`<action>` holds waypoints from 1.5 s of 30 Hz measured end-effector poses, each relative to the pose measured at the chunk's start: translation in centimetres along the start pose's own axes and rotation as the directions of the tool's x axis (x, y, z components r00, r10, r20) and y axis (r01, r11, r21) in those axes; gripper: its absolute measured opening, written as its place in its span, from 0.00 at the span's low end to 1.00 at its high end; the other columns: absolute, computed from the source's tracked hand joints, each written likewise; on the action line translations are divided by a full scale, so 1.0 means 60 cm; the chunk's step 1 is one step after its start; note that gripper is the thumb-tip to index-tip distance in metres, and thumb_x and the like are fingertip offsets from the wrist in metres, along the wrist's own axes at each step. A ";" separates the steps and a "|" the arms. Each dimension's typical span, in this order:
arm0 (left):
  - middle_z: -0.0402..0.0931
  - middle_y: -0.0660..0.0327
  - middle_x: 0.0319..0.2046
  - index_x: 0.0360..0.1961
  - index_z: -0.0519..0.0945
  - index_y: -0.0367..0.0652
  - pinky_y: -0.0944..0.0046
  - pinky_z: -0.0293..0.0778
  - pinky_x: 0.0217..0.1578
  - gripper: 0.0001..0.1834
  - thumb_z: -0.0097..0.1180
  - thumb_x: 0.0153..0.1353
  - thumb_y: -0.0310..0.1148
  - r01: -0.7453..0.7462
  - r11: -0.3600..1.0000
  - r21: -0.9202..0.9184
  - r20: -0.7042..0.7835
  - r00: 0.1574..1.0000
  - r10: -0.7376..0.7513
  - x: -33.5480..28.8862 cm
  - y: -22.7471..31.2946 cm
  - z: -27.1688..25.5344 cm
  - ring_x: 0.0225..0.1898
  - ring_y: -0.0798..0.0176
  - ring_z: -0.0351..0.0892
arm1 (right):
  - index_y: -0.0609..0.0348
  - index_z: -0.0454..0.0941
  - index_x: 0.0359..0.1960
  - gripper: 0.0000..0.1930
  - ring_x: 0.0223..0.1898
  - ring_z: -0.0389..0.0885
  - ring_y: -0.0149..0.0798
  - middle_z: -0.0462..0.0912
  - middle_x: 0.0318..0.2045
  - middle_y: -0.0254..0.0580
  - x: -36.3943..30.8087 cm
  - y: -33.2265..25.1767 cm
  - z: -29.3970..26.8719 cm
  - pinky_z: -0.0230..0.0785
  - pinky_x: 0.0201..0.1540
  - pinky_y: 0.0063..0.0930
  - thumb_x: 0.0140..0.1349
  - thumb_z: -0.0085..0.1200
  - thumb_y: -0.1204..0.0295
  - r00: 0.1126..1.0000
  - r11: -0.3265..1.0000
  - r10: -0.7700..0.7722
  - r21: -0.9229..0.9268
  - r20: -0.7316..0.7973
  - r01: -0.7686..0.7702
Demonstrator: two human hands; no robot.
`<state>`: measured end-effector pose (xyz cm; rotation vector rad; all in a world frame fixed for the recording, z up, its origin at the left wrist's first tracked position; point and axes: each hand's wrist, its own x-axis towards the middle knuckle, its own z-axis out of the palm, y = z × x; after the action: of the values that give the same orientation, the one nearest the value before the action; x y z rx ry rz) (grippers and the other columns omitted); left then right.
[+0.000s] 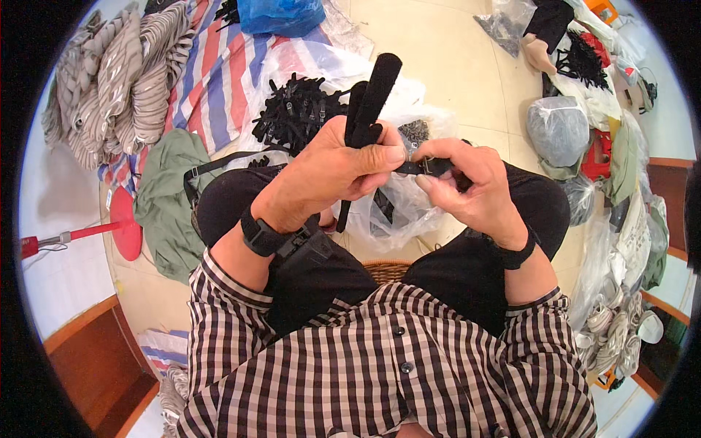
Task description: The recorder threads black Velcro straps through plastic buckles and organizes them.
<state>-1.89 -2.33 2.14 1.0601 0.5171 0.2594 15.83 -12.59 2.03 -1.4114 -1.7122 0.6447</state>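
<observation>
In the head view, a long black woven webbing strap (374,91) is held above the lap, between the knees. Its long axis runs nearly upright, with the free end pointed up and slightly right toward the far side of the floor; a lower length is bent sideways to the right, where a small black buckle (431,165) is threaded on it. The left hand (328,175) is closed around the strap, thumb pressed against the fingers in a pinching grip. The right hand (471,186) is pinched on the buckle and the sideways length, fingertips pressed together.

Directly beneath the hands a clear plastic bag (398,208) is seen, hanging between the knees; dark pieces are held in it, though their kind cannot be told. Beyond the hands a heap of black straps (296,109) is spread on a white plastic sheet (321,62). To the left a green fabric bundle (168,193) is laid on the beige tiled floor (453,58), near a pile of grey striped cloth (117,80). By the right edge of the floor a tied grey plastic sack (558,128) is set.
</observation>
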 end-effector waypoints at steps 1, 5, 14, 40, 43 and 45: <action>0.65 0.70 0.11 0.27 0.74 0.39 0.78 0.53 0.12 0.10 0.55 0.59 0.35 0.000 0.999 -0.036 0.028 1.000 0.001 0.001 0.000 -0.003 0.12 0.79 0.58 | 0.57 0.75 0.33 0.11 0.10 0.64 0.26 0.63 0.09 0.30 0.000 0.000 0.003 0.56 0.15 0.20 0.47 0.60 0.74 0.999 0.997 0.037 0.073 -0.025 -0.035; 0.65 0.69 0.11 0.27 0.75 0.40 0.78 0.53 0.12 0.10 0.55 0.59 0.35 -0.024 0.998 -0.052 0.028 0.999 0.026 0.001 -0.005 -0.004 0.12 0.79 0.59 | 0.57 0.75 0.34 0.11 0.11 0.64 0.26 0.63 0.09 0.31 0.001 -0.001 0.004 0.56 0.15 0.20 0.48 0.59 0.74 1.000 1.000 0.001 0.002 -0.014 -0.001; 0.62 0.72 0.13 0.27 0.74 0.42 0.78 0.50 0.12 0.08 0.56 0.57 0.34 -0.025 0.999 0.028 -0.032 0.999 0.026 -0.003 -0.004 0.007 0.13 0.79 0.56 | 0.59 0.75 0.33 0.12 0.13 0.73 0.30 0.73 0.15 0.35 0.003 0.001 -0.010 0.60 0.16 0.19 0.44 0.61 0.77 0.987 0.969 -0.142 -0.192 0.071 0.153; 0.72 0.65 0.17 0.30 0.74 0.41 0.78 0.48 0.09 0.11 0.55 0.57 0.38 0.071 0.996 0.049 0.102 0.992 -0.075 -0.008 0.016 0.007 0.08 0.79 0.58 | 0.52 0.72 0.38 0.13 0.19 0.74 0.39 0.72 0.15 0.34 -0.010 -0.021 -0.031 0.58 0.26 0.30 0.52 0.57 0.64 0.975 0.908 -0.173 -0.361 0.138 0.212; 0.74 0.62 0.20 0.30 0.74 0.40 0.78 0.48 0.08 0.11 0.55 0.56 0.38 0.052 0.999 -0.003 0.040 0.998 -0.051 -0.003 0.008 -0.002 0.08 0.79 0.58 | 0.52 0.72 0.38 0.13 0.19 0.75 0.40 0.72 0.15 0.34 -0.012 -0.020 -0.032 0.58 0.26 0.31 0.53 0.57 0.64 0.975 0.902 -0.153 -0.380 0.162 0.205; 0.75 0.61 0.24 0.29 0.75 0.40 0.77 0.49 0.08 0.10 0.55 0.55 0.36 -0.005 0.998 -0.067 -0.025 1.000 0.003 0.004 0.001 -0.014 0.08 0.78 0.58 | 0.52 0.71 0.38 0.13 0.20 0.75 0.41 0.73 0.16 0.34 -0.012 -0.019 -0.033 0.59 0.26 0.32 0.53 0.57 0.65 0.975 0.913 -0.130 -0.361 0.179 0.188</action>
<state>-2.08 -1.57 1.79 0.9943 0.5249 0.2919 16.89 -13.76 3.83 -1.4869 -2.1341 0.3495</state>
